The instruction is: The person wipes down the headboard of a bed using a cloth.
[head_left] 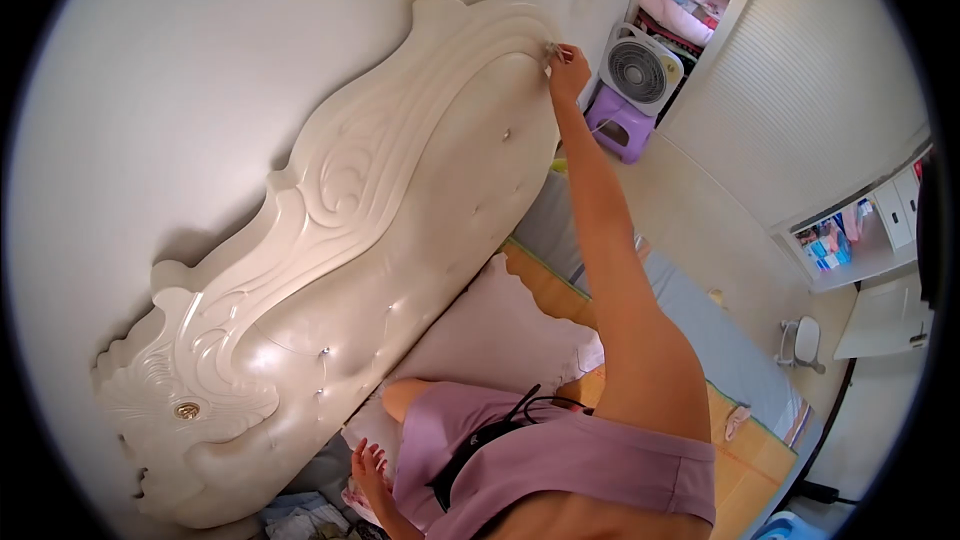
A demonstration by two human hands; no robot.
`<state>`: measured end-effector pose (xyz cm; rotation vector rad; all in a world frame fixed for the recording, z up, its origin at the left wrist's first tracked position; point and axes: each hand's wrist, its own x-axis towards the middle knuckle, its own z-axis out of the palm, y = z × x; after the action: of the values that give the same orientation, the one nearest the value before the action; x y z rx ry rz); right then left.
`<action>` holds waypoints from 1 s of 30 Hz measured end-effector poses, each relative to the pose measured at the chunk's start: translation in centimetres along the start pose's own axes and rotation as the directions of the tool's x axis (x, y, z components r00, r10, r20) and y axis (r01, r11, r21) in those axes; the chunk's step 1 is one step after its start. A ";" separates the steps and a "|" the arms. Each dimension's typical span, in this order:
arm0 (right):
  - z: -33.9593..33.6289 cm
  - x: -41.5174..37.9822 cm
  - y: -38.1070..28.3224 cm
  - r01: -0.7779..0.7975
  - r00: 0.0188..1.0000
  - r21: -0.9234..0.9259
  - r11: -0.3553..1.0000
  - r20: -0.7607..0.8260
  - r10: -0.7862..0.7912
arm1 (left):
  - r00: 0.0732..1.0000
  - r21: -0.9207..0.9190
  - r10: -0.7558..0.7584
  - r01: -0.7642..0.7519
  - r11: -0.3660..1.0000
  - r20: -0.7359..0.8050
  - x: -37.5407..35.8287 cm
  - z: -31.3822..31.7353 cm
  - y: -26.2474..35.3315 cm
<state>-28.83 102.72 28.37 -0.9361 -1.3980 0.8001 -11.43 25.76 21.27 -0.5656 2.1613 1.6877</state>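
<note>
In the head view, we record the right hand with its fingers closed on a small pale item, too small to identify, at the far upper edge of the cream headboard. We find the left hand released, fingers loosely spread, near the pinkish pillow. We note a box fan on a purple stool, near the right hand.

Open floor beside bed; fan on purple stool, an obstacle
</note>
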 end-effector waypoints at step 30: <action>3.8 1.1 4.6 -0.302 0.950 0.217 0.928 -0.015 0.313 | 0.993 -0.022 -0.071 0.074 0.997 0.095 3.4 -3.5 -7.3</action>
<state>-32.28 105.96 24.56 -1.0126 -1.1091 1.1318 -10.72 20.44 14.32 -0.5530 2.0322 1.6710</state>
